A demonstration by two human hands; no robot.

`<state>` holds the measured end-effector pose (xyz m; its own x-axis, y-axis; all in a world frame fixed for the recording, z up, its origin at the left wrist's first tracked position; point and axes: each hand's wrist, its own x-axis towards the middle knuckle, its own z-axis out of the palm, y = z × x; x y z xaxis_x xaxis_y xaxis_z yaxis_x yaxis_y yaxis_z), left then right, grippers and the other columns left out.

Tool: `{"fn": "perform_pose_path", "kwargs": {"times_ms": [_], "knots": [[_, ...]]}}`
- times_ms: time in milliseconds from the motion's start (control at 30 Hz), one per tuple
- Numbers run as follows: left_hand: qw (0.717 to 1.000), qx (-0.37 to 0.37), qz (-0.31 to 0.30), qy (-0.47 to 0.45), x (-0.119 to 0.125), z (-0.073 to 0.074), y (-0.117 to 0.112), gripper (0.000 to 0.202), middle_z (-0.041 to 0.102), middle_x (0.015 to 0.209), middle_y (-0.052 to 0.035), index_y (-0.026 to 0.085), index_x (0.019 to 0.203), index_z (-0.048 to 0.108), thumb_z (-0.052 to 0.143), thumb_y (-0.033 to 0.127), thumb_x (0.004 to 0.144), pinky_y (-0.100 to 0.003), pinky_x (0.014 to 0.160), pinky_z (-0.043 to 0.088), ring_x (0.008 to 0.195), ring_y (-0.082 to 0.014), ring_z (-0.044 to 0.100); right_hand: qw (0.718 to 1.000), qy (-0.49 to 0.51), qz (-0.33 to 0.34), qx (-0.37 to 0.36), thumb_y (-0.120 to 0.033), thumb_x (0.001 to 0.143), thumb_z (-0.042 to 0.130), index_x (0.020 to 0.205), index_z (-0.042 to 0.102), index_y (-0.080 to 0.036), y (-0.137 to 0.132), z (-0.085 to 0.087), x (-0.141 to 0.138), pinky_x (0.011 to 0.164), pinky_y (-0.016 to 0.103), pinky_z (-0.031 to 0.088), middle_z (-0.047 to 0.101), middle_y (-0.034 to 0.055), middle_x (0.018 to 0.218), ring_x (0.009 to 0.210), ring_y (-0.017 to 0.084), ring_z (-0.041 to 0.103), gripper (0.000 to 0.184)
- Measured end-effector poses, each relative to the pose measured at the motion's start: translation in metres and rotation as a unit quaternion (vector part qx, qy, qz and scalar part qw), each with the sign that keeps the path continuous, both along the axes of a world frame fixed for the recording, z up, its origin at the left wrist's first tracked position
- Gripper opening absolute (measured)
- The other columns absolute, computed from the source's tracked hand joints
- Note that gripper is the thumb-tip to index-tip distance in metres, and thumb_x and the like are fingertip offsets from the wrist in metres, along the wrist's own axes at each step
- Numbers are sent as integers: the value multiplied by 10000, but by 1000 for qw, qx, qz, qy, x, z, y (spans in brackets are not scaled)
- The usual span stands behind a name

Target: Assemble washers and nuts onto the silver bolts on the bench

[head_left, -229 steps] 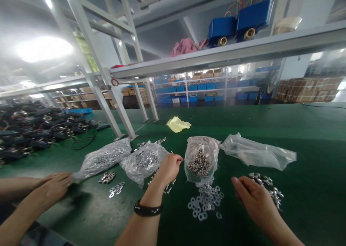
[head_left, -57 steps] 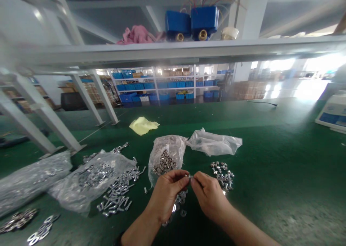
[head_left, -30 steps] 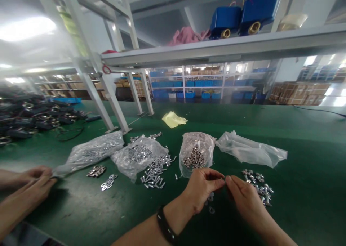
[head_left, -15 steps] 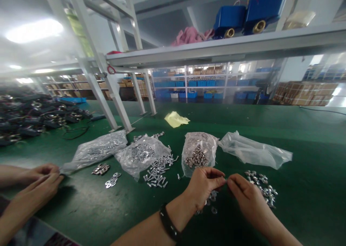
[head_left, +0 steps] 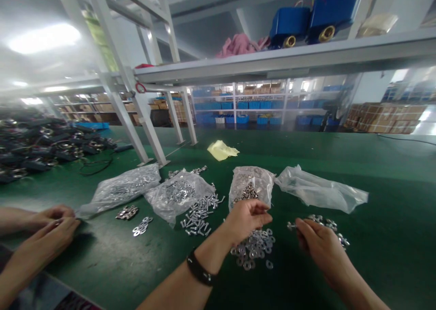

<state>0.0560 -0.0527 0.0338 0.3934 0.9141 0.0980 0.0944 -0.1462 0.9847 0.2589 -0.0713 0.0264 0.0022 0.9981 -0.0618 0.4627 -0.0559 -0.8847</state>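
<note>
My left hand hovers with fingers curled and pinched above a pile of flat washers on the green table; what it pinches is too small to make out. My right hand is closed on a small metal bolt piece that sticks out to the left, beside a heap of assembled fasteners. Just beyond my left hand stands an open plastic bag of nuts. Loose bolts lie to the left of it.
Two more bags of metal parts and a nearly flat clear bag lie on the table. Another person's hands work at the left near small washer stacks. A yellow cloth, frame legs and black cable parts lie farther back.
My hands, joined at the fingertips half a second ago, have parted: the left rose toward the nut bag, the right drew off to the right with the metal piece. The washer pile is uncovered.
</note>
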Motion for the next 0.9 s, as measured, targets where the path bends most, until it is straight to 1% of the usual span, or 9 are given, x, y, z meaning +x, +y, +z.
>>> {"fn": "perform_pose_path", "kwargs": {"times_ms": [67, 133, 200, 300, 400, 533, 667, 733, 900], "knots": [[977, 87, 87, 173, -34, 5, 10, 272, 583, 888, -63, 153, 900, 597, 516, 358, 741, -229, 654, 397, 763, -126, 533, 996, -9, -80, 28, -547, 782, 387, 582, 421, -143, 2, 0, 5, 434, 214, 289, 399, -1, 512, 466, 97, 372, 452], [939, 112, 105, 308, -65, 2, 20, 168, 594, 799, -43, 164, 790, 622, 530, 285, 718, -241, 643, 371, 715, -131, 529, 991, -19, -118, 64, -565, 783, 369, 547, 385, -146, 3, 0, 7, 421, 219, 261, 357, -7, 489, 444, 91, 332, 480], [926, 102, 80, 354, -86, -8, 29, 98, 592, 684, -34, 163, 686, 641, 622, 199, 597, -241, 601, 344, 628, -134, 515, 990, -34, -97, 94, -566, 792, 353, 543, 380, -146, 1, -1, 6, 429, 222, 255, 356, -4, 487, 447, 90, 329, 490], [916, 90, 38, 389, -94, -25, 39, 162, 594, 649, -18, 182, 654, 652, 654, 125, 502, -221, 558, 316, 583, -124, 500, 991, -61, -29, 113, -548, 807, 347, 552, 399, -144, -2, -2, 2, 450, 220, 271, 378, 1, 490, 461, 93, 355, 480], [911, 90, 6, 403, -90, -32, 42, 154, 590, 621, -6, 182, 625, 646, 653, 110, 488, -207, 555, 310, 579, -115, 500, 992, -63, -6, 108, -534, 821, 330, 557, 402, -146, -5, 1, -2, 452, 216, 287, 394, 3, 485, 461, 96, 376, 475], [912, 106, -11, 395, -78, -18, 33, 91, 597, 672, -12, 173, 678, 641, 612, 180, 592, -205, 573, 319, 620, -114, 515, 992, -75, 47, 94, -501, 839, 320, 590, 439, -145, -12, 6, -11, 473, 212, 317, 442, 6, 516, 484, 99, 414, 450], [925, 143, -37, 350, -48, 1, 12, 133, 602, 775, 18, 193, 795, 614, 520, 210, 703, -182, 626, 341, 700, -87, 529, 974, -72, 152, 150, -355, 828, 436, 932, 548, -200, -19, -1, -25, 633, 194, 380, 555, -4, 782, 698, 102, 506, 218], [935, 167, -64, 306, -30, 5, 1, 155, 598, 755, 10, 175, 815, 609, 490, 181, 716, -177, 619, 344, 685, -82, 527, 964, -64, 172, 192, -270, 796, 495, 1030, 532, -245, -20, -8, -29, 708, 181, 381, 555, -18, 903, 794, 96, 512, 238], [945, 149, -117, 265, -5, -1, -3, 164, 592, 736, 6, 165, 842, 607, 519, 224, 717, -164, 553, 342, 654, -85, 520, 962, -70, 172, 198, -197, 807, 463, 840, 587, -213, -17, -17, -28, 668, 176, 383, 562, -26, 801, 748, 84, 519, 129]]}}
